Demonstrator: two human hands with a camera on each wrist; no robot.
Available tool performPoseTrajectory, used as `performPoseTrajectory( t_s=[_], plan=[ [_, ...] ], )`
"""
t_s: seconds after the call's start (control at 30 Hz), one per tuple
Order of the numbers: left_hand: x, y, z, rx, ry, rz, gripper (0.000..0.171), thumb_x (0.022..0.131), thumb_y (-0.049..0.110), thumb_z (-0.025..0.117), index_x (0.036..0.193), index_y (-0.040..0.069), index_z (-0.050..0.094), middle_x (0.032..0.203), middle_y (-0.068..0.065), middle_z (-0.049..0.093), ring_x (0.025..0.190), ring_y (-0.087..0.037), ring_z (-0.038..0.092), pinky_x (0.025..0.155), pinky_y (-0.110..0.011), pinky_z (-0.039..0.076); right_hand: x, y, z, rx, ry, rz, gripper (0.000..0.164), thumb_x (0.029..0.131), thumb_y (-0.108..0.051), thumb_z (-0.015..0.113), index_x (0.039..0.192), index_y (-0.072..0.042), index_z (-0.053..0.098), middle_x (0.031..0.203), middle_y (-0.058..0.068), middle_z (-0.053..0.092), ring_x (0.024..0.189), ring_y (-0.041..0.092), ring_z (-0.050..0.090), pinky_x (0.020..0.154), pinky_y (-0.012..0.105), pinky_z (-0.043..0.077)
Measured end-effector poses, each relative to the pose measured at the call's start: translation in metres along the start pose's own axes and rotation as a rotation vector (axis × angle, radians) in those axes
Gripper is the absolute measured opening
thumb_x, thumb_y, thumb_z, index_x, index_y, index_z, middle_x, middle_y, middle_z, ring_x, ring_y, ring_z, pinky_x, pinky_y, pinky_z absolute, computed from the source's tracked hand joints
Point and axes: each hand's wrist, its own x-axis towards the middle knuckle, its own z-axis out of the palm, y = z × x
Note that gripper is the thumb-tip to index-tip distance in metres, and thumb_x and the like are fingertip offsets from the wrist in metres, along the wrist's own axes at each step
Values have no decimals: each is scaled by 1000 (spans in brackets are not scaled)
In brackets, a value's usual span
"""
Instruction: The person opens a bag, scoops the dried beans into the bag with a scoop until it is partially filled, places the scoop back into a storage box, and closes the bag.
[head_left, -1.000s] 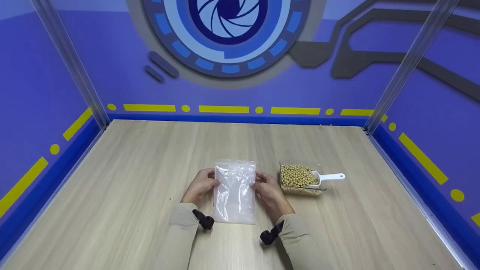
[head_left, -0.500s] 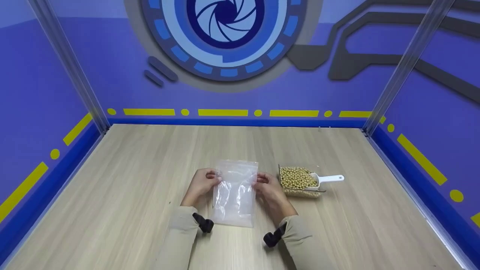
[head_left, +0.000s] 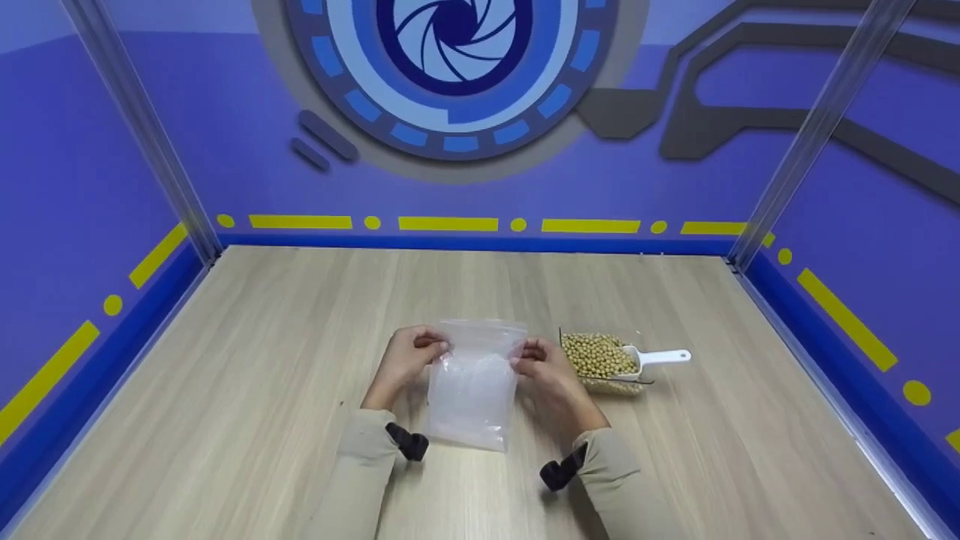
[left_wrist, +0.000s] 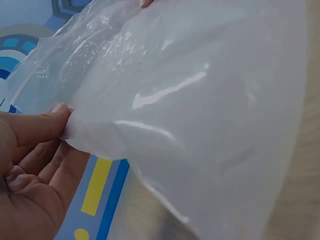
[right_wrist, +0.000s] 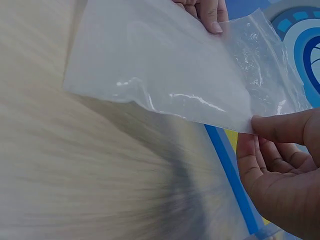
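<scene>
A clear plastic zip bag stretches between both hands, its zip end toward the back wall. The left hand pinches its left edge between thumb and fingers; the left wrist view shows that thumb pressed on the film. On the other edge, the right hand pinches the bag the same way, as the right wrist view shows beside the sheet. Its upper part looks more transparent than the cloudy lower part. In the wrist views the bag is lifted off the table, with a shadow under it.
Just right of the right hand stands a clear container of round tan beans. A white scoop lies in the beans, its handle sticking out to the right. Blue panels border the wooden table at the back and sides.
Both hands have shifted their grip a little, and the right hand has moved slightly right. The bag's top has swung right and the bag now tilts.
</scene>
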Motion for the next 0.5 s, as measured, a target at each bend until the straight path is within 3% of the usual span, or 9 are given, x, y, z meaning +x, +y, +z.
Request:
performPoseTrajectory(
  t_s=[0.2, 0.5],
  plan=[
    [-3, 7, -2, -34, -20, 58, 7, 87, 2, 66, 91, 2, 72, 91, -10, 73, 80, -12, 65, 73, -27, 54, -4, -6, -7, -70, -31, -75, 18, 82, 7, 63, 99, 5, 59, 92, 9, 62, 85, 15, 57, 74, 23, 49],
    [-6, 14, -4, 24, -41, 161, 8, 88, 5, 66, 91, 6, 73, 88, -7, 72, 77, -11, 64, 71, -23, 53, -7, -14, -18, -126, -76, -101, 20, 81, 6, 65, 101, 7, 60, 94, 10, 63, 86, 14, 58, 77, 23, 51]
  ],
)
